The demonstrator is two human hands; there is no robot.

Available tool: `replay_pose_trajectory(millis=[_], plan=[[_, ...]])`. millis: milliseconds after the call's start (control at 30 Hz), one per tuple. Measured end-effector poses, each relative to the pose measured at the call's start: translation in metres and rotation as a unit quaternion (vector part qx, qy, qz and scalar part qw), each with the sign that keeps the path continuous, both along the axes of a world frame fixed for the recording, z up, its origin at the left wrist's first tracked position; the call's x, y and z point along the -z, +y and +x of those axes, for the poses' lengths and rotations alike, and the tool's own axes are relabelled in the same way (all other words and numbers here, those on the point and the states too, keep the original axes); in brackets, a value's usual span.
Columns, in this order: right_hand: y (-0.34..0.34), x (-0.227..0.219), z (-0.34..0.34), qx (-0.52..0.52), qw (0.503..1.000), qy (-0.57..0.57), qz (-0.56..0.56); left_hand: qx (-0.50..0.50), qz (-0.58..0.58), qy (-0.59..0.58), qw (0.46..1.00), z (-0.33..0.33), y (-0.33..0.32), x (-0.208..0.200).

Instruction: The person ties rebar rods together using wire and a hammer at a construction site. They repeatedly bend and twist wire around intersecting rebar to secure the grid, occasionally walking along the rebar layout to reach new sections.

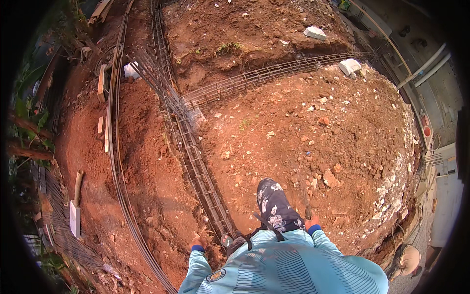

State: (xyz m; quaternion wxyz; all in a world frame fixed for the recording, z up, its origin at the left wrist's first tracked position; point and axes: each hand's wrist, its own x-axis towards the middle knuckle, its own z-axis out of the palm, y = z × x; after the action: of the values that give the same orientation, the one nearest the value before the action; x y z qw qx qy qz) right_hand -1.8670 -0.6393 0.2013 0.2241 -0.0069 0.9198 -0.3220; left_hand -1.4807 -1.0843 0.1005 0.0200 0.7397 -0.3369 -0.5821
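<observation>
My right hand (311, 222) is beside my right knee, its fingers closed around the dark lower end of a thin, long, rod-like thing (304, 196) that points away over the soil; its exact kind does not show. Low on the left, my left hand (197, 243) hangs over the red soil, with its fingers mostly out of sight. Between my hands, a rebar cage (198, 164) runs away from me along a narrow trench. A small, round, dark thing (226, 240) is at its near end, next to my legs. My patterned trouser leg (276, 208) is bent forward.
Another rebar cage (254, 77) branches right from a junction with loose bars. Long steel bars (113, 127) curve along the left. Pale blocks (349, 67) lie beyond, and rubble (331, 178) covers the right ground. A person in a tan hat (408, 259) is at the lower right.
</observation>
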Motion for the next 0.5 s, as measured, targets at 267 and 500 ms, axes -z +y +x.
replay_pose_trajectory(millis=[267,500], plan=[[-0.108,-0.066,-0.186,-0.092,0.994,0.064,-0.007,0.298,-0.161,-0.089,0.937,-0.102,0.034,-0.094],[-0.188,-0.048,-0.252,-0.092,0.990,0.108,0.021,0.035,-0.141,0.029,0.989,-0.145,-0.053,-0.076]])
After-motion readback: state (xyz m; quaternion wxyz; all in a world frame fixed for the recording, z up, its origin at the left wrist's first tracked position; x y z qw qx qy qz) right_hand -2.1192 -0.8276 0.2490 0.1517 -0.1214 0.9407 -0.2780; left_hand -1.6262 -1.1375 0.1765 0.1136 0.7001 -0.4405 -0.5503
